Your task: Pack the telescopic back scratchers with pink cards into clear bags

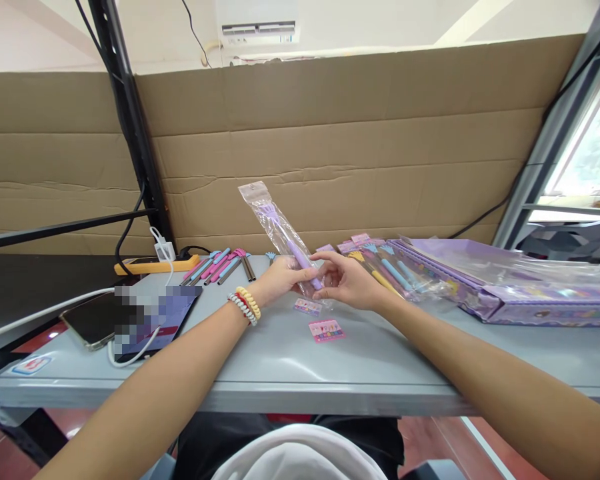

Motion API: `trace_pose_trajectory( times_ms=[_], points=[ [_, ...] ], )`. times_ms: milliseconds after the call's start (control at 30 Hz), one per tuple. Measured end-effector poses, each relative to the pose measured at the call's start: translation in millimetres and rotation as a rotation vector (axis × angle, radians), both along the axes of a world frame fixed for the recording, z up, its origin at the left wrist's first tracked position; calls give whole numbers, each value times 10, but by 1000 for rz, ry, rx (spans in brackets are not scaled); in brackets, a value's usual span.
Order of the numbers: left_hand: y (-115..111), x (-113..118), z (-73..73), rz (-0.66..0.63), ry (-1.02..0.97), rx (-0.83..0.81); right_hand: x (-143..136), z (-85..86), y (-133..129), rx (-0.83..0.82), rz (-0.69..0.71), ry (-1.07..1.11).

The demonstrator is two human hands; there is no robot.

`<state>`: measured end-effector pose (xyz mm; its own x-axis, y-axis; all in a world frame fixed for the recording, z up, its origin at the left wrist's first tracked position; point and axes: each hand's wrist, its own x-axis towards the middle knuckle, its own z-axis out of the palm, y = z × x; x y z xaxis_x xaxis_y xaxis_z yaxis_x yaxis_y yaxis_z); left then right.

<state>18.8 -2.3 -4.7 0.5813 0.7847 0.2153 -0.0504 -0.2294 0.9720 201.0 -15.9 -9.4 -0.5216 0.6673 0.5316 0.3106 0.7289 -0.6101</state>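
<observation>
On the grey table point(280, 367), a dark phone point(97, 320) lies beside a lit device point(183, 323), with a yellow power strip point(150, 267) behind and loose coloured sticks point(220, 267) to its right. Your left hand point(283, 279), two bracelets point(245, 305) at the wrist, closes thumb and fingers on the lower part of a clear bag point(257, 192), raised at a slant over the tabletop with a purple stick point(297, 253) inside. Two small cards point(327, 331) lie beneath. Your right hand point(347, 280) pinches the bag's lower end between thumb and fingers. Beyond it, bagged sticks point(393, 272) lie against an open purple box point(555, 312) at far right.
</observation>
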Motion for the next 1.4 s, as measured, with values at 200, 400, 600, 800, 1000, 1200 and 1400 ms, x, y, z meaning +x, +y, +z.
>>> trace_pose_trajectory(
  times_ms=[200,400,600,800,1000,1200,1400],
  points=[
    [-16,-12,-10,-26,95,-31,-20,-1,-55,-22,-18,-67],
    [-23,-2,-5,-66,56,-55,-17,-18,-43,96,-53,-57],
    [-9,1,10,-3,6,-54,-22,10,-65,180,-57,-67],
    [-2,-12,-35,-53,34,-28,1,-34,-31,375,-156,-160],
    [-37,-31,14,-61,45,-58,-44,-85,-43,507,-279,-201],
    [7,-94,123,52,-68,-90,-45,14,-96,422,-106,-164],
    [72,-166,119,56,-94,-97,-19,18,-66,513,-49,-289]
  ],
)
